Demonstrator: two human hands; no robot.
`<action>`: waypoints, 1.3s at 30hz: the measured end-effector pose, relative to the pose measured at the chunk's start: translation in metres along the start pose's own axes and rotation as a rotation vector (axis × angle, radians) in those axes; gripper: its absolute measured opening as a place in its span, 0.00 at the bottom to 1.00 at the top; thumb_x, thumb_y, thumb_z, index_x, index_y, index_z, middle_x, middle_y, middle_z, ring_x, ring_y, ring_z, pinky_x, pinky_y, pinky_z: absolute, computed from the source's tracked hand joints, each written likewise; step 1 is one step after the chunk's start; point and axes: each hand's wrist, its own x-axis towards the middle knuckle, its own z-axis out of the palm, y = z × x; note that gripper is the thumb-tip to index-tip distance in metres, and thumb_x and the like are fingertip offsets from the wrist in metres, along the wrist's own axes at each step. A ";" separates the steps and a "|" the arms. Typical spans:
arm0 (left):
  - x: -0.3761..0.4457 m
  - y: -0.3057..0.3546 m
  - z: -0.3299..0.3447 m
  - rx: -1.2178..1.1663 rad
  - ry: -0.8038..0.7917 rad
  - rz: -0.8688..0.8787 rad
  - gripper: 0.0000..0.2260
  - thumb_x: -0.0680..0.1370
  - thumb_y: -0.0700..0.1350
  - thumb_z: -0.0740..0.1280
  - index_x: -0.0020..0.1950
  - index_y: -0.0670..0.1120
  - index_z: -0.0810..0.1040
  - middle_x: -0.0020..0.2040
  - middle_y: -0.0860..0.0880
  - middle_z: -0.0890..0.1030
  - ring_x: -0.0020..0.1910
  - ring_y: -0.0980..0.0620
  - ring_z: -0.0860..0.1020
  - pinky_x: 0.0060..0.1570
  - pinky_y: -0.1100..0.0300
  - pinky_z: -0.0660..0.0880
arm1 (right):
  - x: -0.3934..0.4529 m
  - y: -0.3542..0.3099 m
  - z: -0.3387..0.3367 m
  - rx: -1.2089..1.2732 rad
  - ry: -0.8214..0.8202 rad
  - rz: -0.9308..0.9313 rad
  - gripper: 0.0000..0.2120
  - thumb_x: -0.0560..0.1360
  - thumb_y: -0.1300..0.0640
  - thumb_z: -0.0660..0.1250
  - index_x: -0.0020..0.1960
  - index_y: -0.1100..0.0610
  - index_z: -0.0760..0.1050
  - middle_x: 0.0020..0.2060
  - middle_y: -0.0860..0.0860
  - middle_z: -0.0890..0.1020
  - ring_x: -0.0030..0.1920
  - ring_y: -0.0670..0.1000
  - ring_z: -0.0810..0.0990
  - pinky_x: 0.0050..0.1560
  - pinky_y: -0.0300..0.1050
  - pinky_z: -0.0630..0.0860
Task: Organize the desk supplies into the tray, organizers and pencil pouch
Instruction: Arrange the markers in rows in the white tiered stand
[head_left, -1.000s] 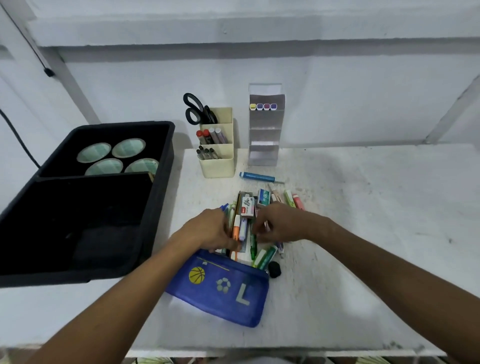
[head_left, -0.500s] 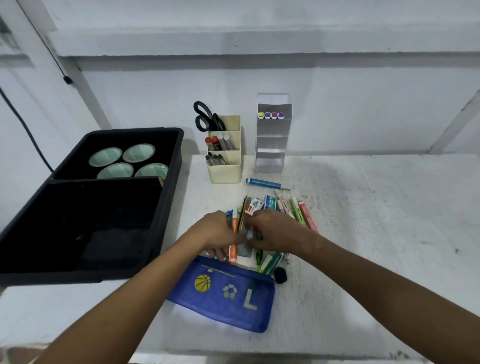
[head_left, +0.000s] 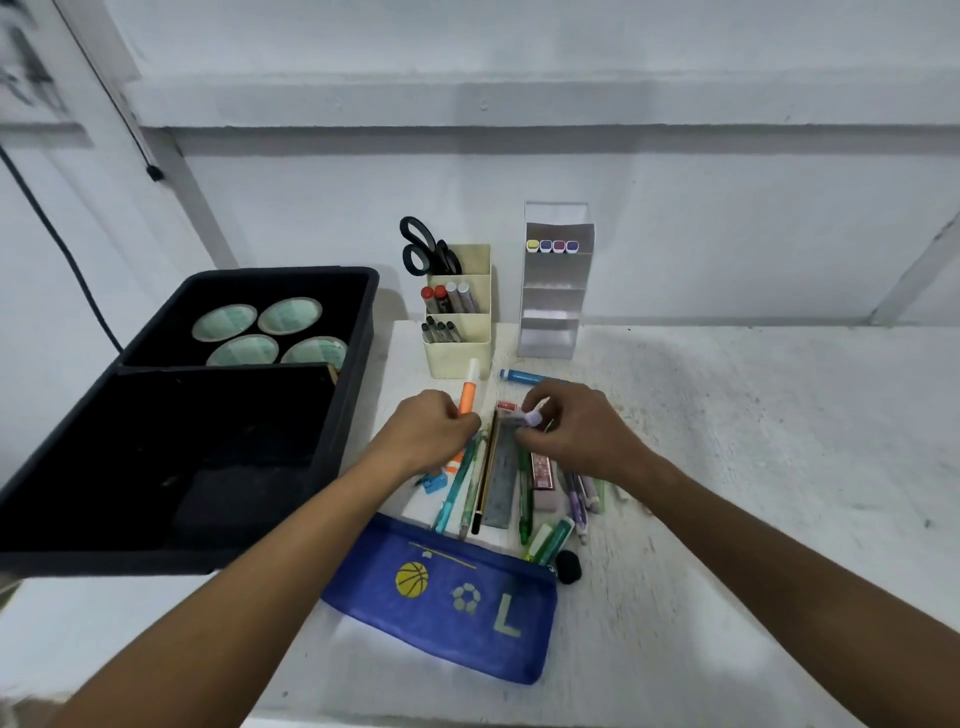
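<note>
My left hand (head_left: 427, 435) grips an orange highlighter (head_left: 468, 388) that sticks up and away from my fist. My right hand (head_left: 576, 432) pinches a small purple-tipped marker (head_left: 531, 414) over the pile of supplies. Below my hands lie several pens, a pencil, a grey ruler (head_left: 503, 480) and a pink eraser box (head_left: 541, 472). The blue pencil pouch (head_left: 441, 597) lies nearest me. The cream organizer (head_left: 458, 343) holds scissors (head_left: 422, 249) and markers. The white tiered organizer (head_left: 555, 291) holds markers in its top row.
A black tray (head_left: 358, 332) stands at the left, with several tape rolls (head_left: 260, 332) in its far compartment. A blue marker (head_left: 524, 376) lies beyond my right hand. A black round eraser (head_left: 568, 566) sits by the pouch's right end. A wall rises behind the desk.
My left hand has lifted the orange highlighter out of the pile and raised it. My right hand has picked up a purple-tipped marker. The pile is more spread out.
</note>
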 end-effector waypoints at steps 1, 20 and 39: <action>0.002 0.003 -0.003 -0.020 0.024 0.018 0.10 0.78 0.50 0.64 0.46 0.43 0.78 0.38 0.45 0.82 0.33 0.48 0.82 0.32 0.57 0.78 | 0.003 0.000 -0.005 0.004 0.013 0.010 0.06 0.70 0.55 0.71 0.46 0.54 0.78 0.35 0.51 0.83 0.34 0.50 0.82 0.34 0.43 0.79; 0.043 0.095 -0.066 -0.269 0.043 0.359 0.08 0.78 0.44 0.67 0.54 0.40 0.78 0.40 0.44 0.84 0.34 0.49 0.84 0.35 0.50 0.82 | 0.054 -0.019 -0.090 0.209 0.409 -0.077 0.05 0.70 0.58 0.74 0.46 0.54 0.81 0.42 0.49 0.84 0.34 0.43 0.84 0.38 0.32 0.76; 0.065 0.104 -0.063 -0.066 0.450 0.535 0.13 0.75 0.50 0.72 0.55 0.45 0.79 0.39 0.52 0.80 0.41 0.51 0.81 0.43 0.59 0.77 | 0.073 -0.013 -0.095 0.098 0.514 -0.196 0.04 0.74 0.60 0.69 0.44 0.52 0.80 0.41 0.43 0.82 0.39 0.42 0.83 0.43 0.31 0.77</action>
